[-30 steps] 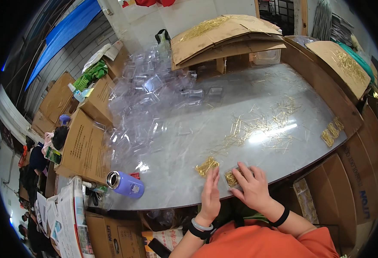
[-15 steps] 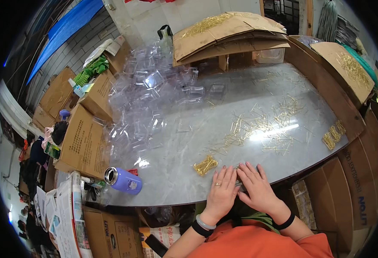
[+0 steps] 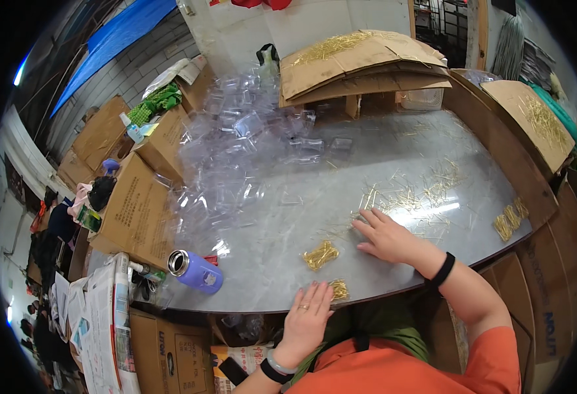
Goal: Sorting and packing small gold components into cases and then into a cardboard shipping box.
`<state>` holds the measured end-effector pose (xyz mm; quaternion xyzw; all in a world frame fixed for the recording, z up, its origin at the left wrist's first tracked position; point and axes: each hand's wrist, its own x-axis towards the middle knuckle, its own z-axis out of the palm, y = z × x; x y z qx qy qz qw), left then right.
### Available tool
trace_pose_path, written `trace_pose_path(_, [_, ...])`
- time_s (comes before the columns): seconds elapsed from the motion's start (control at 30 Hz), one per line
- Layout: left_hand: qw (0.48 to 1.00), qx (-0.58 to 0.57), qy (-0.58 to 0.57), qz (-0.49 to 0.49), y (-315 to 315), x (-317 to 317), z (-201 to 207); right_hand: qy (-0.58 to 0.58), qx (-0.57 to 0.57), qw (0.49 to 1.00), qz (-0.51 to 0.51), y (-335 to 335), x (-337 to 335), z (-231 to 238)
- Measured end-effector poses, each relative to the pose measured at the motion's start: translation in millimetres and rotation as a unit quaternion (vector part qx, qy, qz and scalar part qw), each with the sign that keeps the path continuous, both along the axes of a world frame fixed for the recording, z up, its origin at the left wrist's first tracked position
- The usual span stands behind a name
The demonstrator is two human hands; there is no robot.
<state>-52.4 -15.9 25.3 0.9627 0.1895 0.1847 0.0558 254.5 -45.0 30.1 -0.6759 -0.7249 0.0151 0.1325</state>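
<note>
My left hand [image 3: 306, 320] lies at the table's front edge with its fingers stretched out, against a small bundle of gold wire pieces [image 3: 338, 289]. My right hand [image 3: 387, 238] is farther forward, fingers spread over the near edge of a loose scatter of gold wire pieces [image 3: 413, 190]. These are thin and some look bent; their exact kind is hard to make out. Between the two hands sits another neat gold bundle [image 3: 320, 255]. More gold bundles [image 3: 510, 220] lie together at the table's right side. Neither hand grips anything visible.
Clear plastic boxes [image 3: 229, 151] are heaped on the left of the grey table [image 3: 282, 226]. A purple bottle [image 3: 200, 272] without a lid stands front left. Cardboard pieces [image 3: 367, 62] bearing gold wire sit at the back, and a cardboard wall [image 3: 499, 144] borders the right.
The hands, side by side before, have parted. My right hand moved forward to the loose wire; my left drew back toward the edge. A small gold bundle now shows beside the left fingers.
</note>
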Motion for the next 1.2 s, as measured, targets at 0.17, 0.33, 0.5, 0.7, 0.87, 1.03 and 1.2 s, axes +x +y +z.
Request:
trace_pose_path(0.17, [0.999, 0.011, 0.014, 0.051, 24.2, -24.3, 8.7, -0.032, -0.022, 0.999, 0.011, 6.5, -15.3, -12.8])
trace_pose_path(0.33, [0.998, -0.003, 0.015, 0.069, 52.8, -21.5, 0.9, 0.052, -0.036, 0.997, 0.053, -40.7, -42.8, -1.2])
trace_pose_path(0.5, [0.996, -0.007, 0.008, 0.089, 58.3, -14.2, -1.9, -0.057, 0.058, 0.992, -0.101, -51.3, -80.6, 7.6])
trace_pose_path(0.7, [0.992, -0.039, -0.035, 0.114, 54.9, -18.4, -5.1, 0.072, 0.110, 0.987, -0.090, -29.5, -70.1, -34.4])
trace_pose_path(0.87, [0.981, -0.020, -0.148, 0.122, 23.4, -23.0, -6.7, 0.109, 0.123, 0.984, -0.069, -39.8, -65.9, -26.6])
trace_pose_path(1.03, [0.978, -0.089, -0.187, 0.016, -5.9, 8.3, -21.8, 0.119, 0.102, 0.987, 0.021, -51.0, -65.1, -21.1])
trace_pose_path(1.2, [0.986, -0.102, -0.121, 0.052, 0.8, 40.2, -8.3, 0.135, 0.151, 0.976, -0.080, -62.7, -66.9, -17.5])
